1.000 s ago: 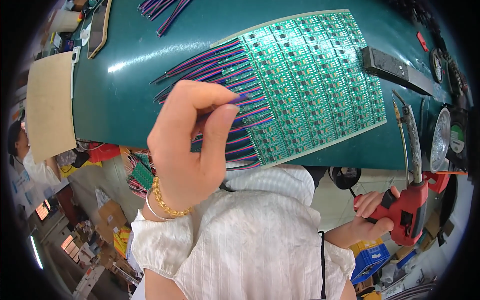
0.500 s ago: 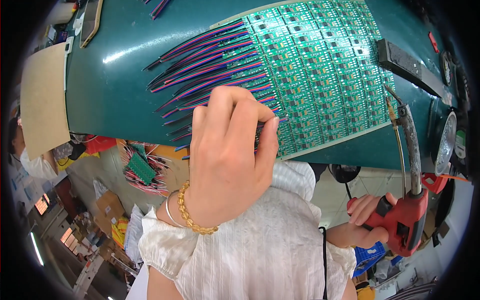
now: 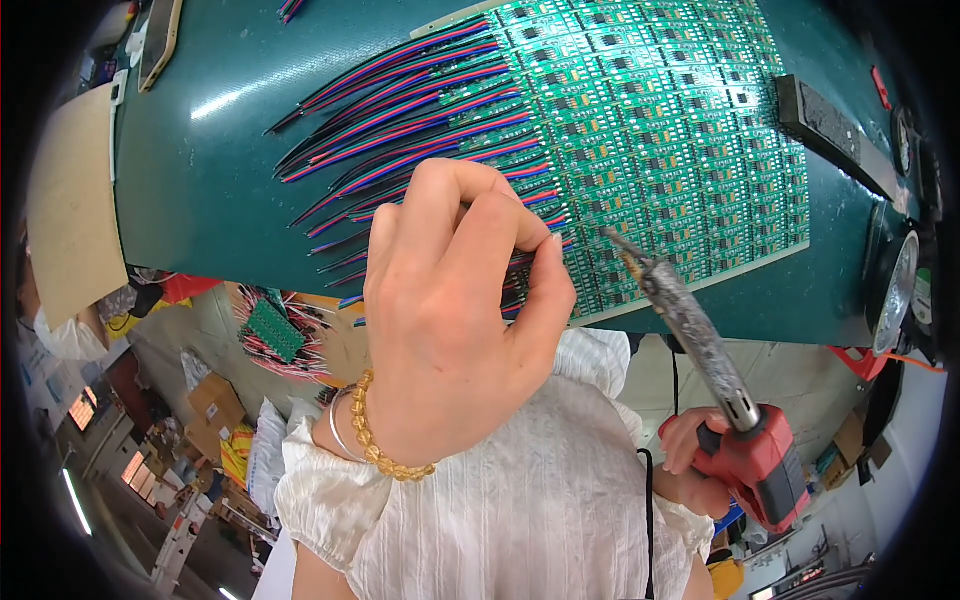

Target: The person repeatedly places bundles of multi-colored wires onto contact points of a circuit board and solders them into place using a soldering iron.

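Observation:
A large panel of green circuit boards (image 3: 660, 130) lies on the table, with a row of red, blue and black wires (image 3: 400, 105) fanning out from its left edge. My left hand (image 3: 450, 300) is over the lower wires, thumb and forefinger pinched at the end of a wire by the board edge. That wire is mostly hidden by the fingers. My right hand (image 3: 695, 465) grips a red soldering gun (image 3: 760, 470) by its handle. Its tip points up and left over the panel's lower part, a short way right of my left fingertips.
A dark rectangular block (image 3: 835, 135) rests at the panel's right edge, with a round metal dish (image 3: 893, 290) beyond it. A phone (image 3: 160, 45) and a tan board (image 3: 75, 200) are at the left. Below the table edge sits a bundle of wired green boards (image 3: 275, 330).
The soldering gun has swung left in my right hand, its tip moving from the panel's right edge toward my left fingers. My left hand keeps its pinch at the board edge.

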### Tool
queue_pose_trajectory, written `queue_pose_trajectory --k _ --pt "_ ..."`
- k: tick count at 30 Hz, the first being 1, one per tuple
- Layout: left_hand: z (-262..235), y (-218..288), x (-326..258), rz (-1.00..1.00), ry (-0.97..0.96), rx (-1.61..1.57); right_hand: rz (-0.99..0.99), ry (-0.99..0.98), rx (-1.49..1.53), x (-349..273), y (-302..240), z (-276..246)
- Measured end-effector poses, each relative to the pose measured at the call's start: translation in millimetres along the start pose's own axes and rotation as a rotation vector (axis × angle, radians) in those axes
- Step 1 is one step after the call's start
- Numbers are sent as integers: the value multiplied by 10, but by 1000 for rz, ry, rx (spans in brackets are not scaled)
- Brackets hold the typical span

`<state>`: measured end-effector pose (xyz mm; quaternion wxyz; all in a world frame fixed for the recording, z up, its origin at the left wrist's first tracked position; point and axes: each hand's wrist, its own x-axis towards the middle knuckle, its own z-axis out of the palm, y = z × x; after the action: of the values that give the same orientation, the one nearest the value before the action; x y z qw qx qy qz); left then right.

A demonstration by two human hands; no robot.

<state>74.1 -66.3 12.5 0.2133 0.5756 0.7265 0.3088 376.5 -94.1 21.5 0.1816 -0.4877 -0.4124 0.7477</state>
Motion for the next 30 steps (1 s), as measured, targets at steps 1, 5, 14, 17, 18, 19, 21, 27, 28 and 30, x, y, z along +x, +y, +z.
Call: queue_pose_trajectory --k 1,5,14,17,18,19,21,27,28,30 --pt "-38 -37 -110 -44 51 38 323 -166 -102 103 -62 -85" --pt "-28 -18 -37 -1 14 26 411 -32 -138 58 -94 22" --pt "24 -10 -70 5 77 24 132 36 -16 25 174 70" --pt "34 -12 -59 26 84 31 -43 20 21 60 130 152" --pt "37 -6 -39 33 77 21 -44 35 20 24 138 133" --pt "36 -5 -39 30 76 15 -54 -11 -12 4 171 78" --pt "34 -4 -32 30 73 6 -66 -52 -44 -97 178 23" --pt "34 -32 -101 19 98 30 -99 -140 139 48 148 14" --pt "37 -30 -77 27 91 22 94 -85 48 -36 94 -10" --pt "48 -31 -34 42 75 5 289 -17 -37 -95 55 2"
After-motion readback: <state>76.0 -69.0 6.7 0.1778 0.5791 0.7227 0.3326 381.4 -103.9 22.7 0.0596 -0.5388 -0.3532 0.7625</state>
